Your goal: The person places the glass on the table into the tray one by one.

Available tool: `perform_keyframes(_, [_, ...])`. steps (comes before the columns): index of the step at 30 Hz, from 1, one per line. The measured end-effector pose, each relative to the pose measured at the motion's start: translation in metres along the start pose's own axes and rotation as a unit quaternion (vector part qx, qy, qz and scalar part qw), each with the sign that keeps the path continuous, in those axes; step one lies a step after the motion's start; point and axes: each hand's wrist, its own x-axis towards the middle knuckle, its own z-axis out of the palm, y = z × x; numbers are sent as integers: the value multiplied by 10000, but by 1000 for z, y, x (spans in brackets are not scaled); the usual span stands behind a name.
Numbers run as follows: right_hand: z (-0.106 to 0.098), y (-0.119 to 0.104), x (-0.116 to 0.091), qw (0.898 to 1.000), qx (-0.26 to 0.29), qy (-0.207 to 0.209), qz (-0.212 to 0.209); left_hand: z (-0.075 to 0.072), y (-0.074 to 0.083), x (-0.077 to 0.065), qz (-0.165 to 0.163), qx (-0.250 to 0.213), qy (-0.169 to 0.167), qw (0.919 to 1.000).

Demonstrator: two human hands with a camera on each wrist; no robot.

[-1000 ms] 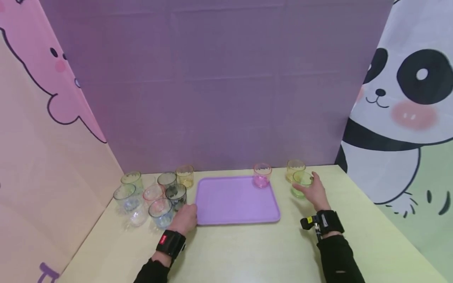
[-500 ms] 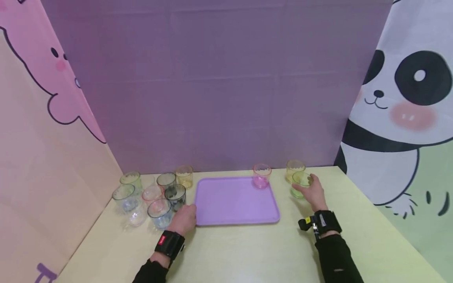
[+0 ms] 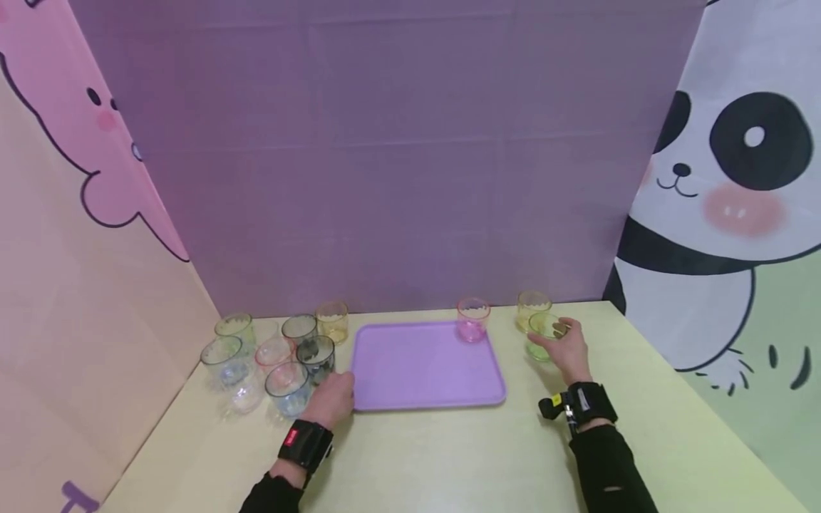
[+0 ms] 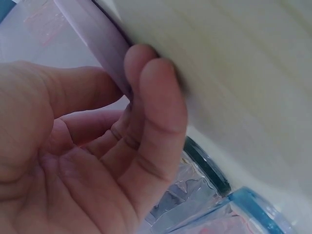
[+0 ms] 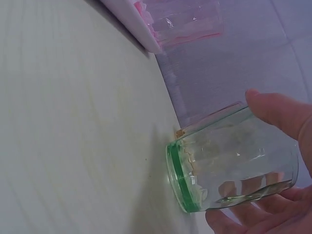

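Observation:
My left hand (image 3: 330, 400) pinches the near left corner of the purple tray (image 3: 426, 370). In the left wrist view the thumb lies over the tray rim (image 4: 95, 36) and fingertips curl beneath it. On the right, my right hand (image 3: 567, 350) holds a green-tinted glass (image 3: 540, 348), thumb on one side and fingers on the other. The right wrist view shows this glass (image 5: 229, 161) with its thick green base close to the tabletop. A pink glass (image 3: 472, 329) stands at the tray's back right corner.
A yellow glass (image 3: 529, 308) stands just behind the green one. Left of the tray is a cluster of several tinted glasses, including a blue one (image 3: 287, 395), a dark one (image 3: 316, 356) and another yellow one (image 3: 333, 324). A purple cloth backdrop (image 3: 410, 178) rises behind the table.

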Motion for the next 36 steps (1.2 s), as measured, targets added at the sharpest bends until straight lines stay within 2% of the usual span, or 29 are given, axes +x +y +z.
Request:
perform_keyframes(8, [3,1,1,9997,163,140,62,0,0,1,-100,-17,-69,9999])
perform_keyframes(19, [7,-3,3,9999,101,-6,21,-2,2,-1,-43,-46,16,10000])
perform_keyframes(27, [18,-7,0,9970,701,-307,-146,-2,0,0,-44,-59,-6,10000])
perform_keyframes(31, [26,-7,-1,9903,1233,-590,-244,-1,0,0,-25,-58,5,10000])
perform_keyframes(36, [31,-11,-4,9846,1445,-912,-369,-1,0,0,-39,-39,32,10000])
